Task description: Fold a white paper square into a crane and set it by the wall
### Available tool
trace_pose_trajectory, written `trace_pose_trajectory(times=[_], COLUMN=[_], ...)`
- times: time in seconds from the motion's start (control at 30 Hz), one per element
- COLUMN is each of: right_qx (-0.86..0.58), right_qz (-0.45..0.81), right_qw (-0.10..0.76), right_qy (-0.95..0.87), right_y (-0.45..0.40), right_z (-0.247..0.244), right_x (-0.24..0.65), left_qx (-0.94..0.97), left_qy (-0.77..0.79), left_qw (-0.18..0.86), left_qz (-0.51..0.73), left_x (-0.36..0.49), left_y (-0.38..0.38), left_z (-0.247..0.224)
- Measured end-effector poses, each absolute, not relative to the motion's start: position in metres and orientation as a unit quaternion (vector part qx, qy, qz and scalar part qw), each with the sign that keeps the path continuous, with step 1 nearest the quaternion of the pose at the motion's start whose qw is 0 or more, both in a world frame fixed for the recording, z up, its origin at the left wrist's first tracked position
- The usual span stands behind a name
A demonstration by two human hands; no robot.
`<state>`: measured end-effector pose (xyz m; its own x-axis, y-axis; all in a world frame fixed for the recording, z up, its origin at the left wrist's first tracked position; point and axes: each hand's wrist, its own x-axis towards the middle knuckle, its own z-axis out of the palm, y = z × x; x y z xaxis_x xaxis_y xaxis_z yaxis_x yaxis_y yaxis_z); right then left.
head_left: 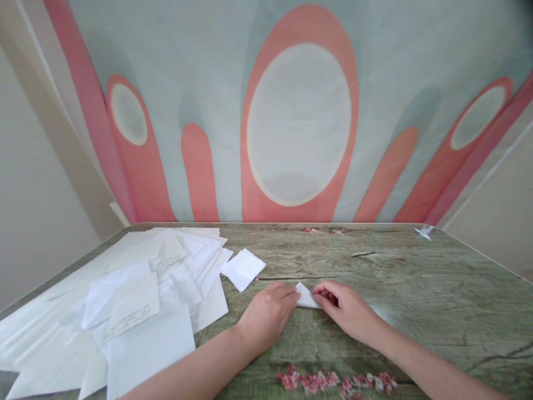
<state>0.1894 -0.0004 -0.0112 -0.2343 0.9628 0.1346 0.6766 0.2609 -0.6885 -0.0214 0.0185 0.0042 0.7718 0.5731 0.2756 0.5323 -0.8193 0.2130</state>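
Note:
A small white folded paper [306,296], triangular in outline, lies on the wood-patterned table between my hands. At its left end, my left hand [268,312] has its fingers together, holding down the corner. From the right, my right hand [343,306] pinches the opposite corner between thumb and bent fingers. The fingers cover both ends of the paper, so only its peak and middle show. A little beyond my left hand sits a small stack of white paper squares [244,269].
Loose white sheets [152,355] are piled across the left of the table [449,311], some bearing printed lines. A small folded paper figure [424,232] rests at the far right corner. A patterned backdrop [297,122] rises behind the table's back edge.

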Motion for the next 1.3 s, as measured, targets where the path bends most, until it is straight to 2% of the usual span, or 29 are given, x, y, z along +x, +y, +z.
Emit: trace_pose_trajectory(times=[0.2,0.53,0.77,1.3], right_qx=[-0.528,-0.507,-0.510,-0.518], right_qz=[0.203,0.075,0.055,0.080], right_qw=[0.264,0.185,0.168,0.194], right_qy=[-0.781,-0.839,-0.842,-0.829], right_y=[-0.006,-0.012,-0.010,-0.006], right_z=[-0.006,-0.006,-0.006,-0.014], right_x=[0.188,0.186,0.186,0.189], left_qx=[0.933,0.931,0.931,0.925], left_qy=[0.289,0.296,0.307,0.329], left_qw=[0.087,0.086,0.062,0.066], left_qz=[0.195,0.197,0.186,0.180], left_x=[-0.021,-0.020,-0.019,-0.019], left_y=[0.020,0.020,0.018,0.018], left_z=[0.006,0.005,0.004,0.005])
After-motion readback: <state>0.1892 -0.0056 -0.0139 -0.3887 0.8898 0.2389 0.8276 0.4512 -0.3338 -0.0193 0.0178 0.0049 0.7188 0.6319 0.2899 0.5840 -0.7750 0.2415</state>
